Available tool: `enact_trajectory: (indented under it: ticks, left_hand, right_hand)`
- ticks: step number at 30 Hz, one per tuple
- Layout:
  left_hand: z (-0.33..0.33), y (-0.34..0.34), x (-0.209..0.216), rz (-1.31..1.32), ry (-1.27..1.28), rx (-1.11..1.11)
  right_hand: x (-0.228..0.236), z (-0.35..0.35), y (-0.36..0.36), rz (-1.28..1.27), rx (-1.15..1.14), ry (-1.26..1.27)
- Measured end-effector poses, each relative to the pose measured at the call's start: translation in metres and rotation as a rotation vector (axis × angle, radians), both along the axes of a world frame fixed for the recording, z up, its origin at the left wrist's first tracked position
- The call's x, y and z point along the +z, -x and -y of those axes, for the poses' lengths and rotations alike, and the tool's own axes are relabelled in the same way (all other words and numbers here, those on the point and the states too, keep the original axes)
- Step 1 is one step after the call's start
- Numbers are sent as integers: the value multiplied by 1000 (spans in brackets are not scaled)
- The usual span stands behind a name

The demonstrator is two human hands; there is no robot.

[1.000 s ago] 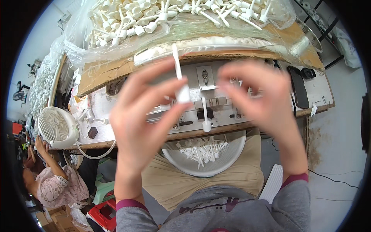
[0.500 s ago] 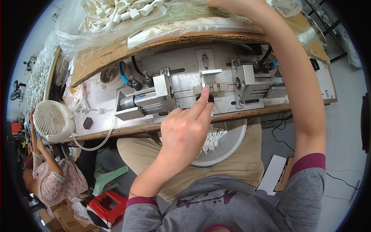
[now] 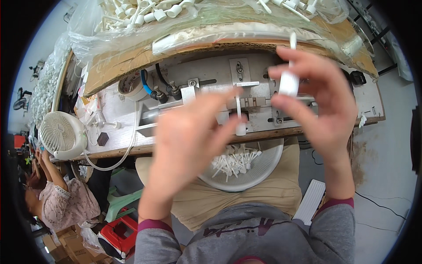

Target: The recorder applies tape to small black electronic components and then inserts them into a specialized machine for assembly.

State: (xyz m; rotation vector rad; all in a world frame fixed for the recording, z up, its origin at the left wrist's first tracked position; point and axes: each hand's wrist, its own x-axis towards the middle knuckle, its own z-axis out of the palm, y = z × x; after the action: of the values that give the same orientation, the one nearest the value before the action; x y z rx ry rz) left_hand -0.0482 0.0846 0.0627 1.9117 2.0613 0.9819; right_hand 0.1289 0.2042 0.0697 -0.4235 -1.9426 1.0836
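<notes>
My right hand (image 3: 323, 94), blurred, is raised over the right side of the metal fixture (image 3: 252, 102). Between its thumb and fingers it holds a white plastic scoop (image 3: 289, 84), cup down and thin handle pointing up. A second white scoop (image 3: 238, 108) lies at the middle of the fixture, its small cup toward the bench's front edge. Over this scoop is my left hand (image 3: 193, 127), smeared by motion, index finger by the handle's far end and thumb near the cup. Whether it grips the scoop cannot be made out.
A basket (image 3: 268, 169) of white scoops rests on my lap. More scoops (image 3: 149, 15) lie on plastic film over a cardboard shelf (image 3: 105, 75). To the left are a fan (image 3: 59, 136), a tape roll (image 3: 129, 88) and a hose; beyond sits another person (image 3: 66, 202).
My right arm has come back from the far shelf, now with a scoop in hand. My left hand has lifted its pointing finger off the fixture and shifted left, thumb and finger apart.
</notes>
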Motion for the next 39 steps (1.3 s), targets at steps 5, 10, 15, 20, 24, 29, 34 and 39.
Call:
enact_trajectory:
  ticks: [5,10,15,20,24,29,34,39]
  left_hand:
    - [-64,46,42,-232,-484,215]
    - [-128,79,42,-371,-362,226]
    - [-139,80,42,-401,-226,244]
    - [-146,88,48,-330,-107,288]
    - [-156,93,42,-398,-156,305]
    - [-166,105,30,-484,-203,399]
    - [-142,98,43,-323,-349,333]
    - [-108,75,61,-77,-229,204]
  right_hand:
    - [-38,32,-15,227,-102,-489]
    - [-59,47,-2,444,-135,-671]
    - [-59,44,12,533,-156,-784]
    - [-54,42,15,569,-126,-761]
    - [-49,41,15,593,-96,-733]
    - [-34,28,14,495,10,-641]
    - [12,-27,44,212,-129,-408]
    - [53,-149,99,153,-426,-841]
